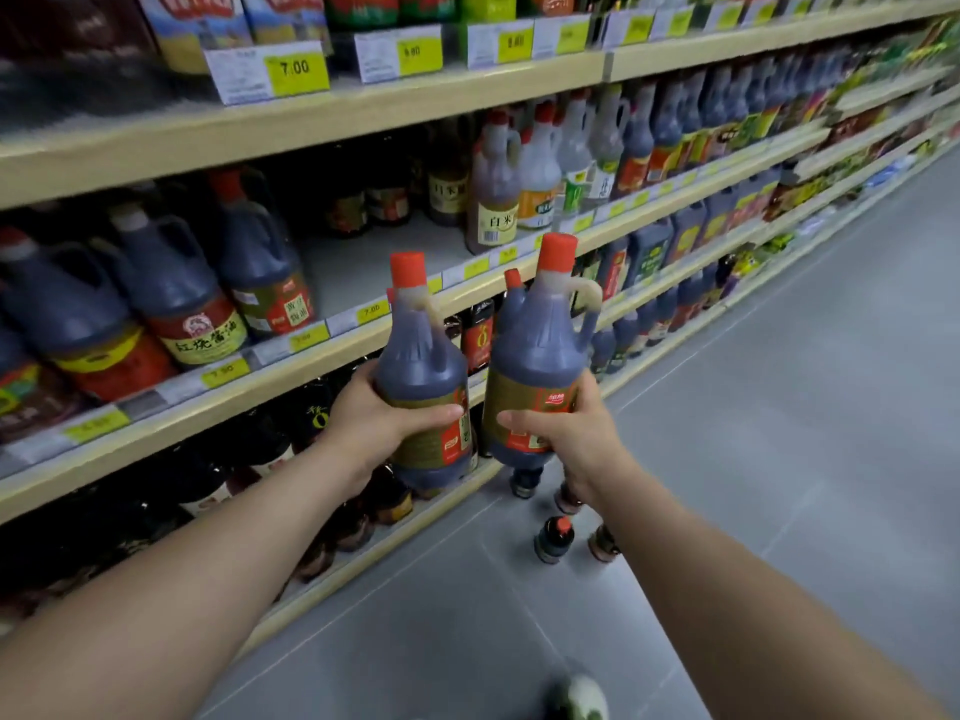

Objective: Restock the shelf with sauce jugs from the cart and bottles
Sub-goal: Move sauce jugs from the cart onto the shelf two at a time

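My left hand [371, 415] grips a dark sauce jug [423, 366] with a red cap round its lower body. My right hand [569, 433] grips a second, matching sauce jug [537, 350] the same way. Both jugs are upright, side by side in the air, in front of the middle shelf [322, 356]. Behind them that shelf has a bare gap [374, 257] between a row of dark jugs [260, 262] on the left and lighter vinegar jugs [493, 194] on the right.
Several small dark bottles [553, 537] stand on the grey floor below my right hand, close to the bottom shelf [395, 553]. Shelves full of bottles run off to the right. The aisle floor [779, 459] stretches to the right. A shoe tip [584, 696] shows at the bottom edge.
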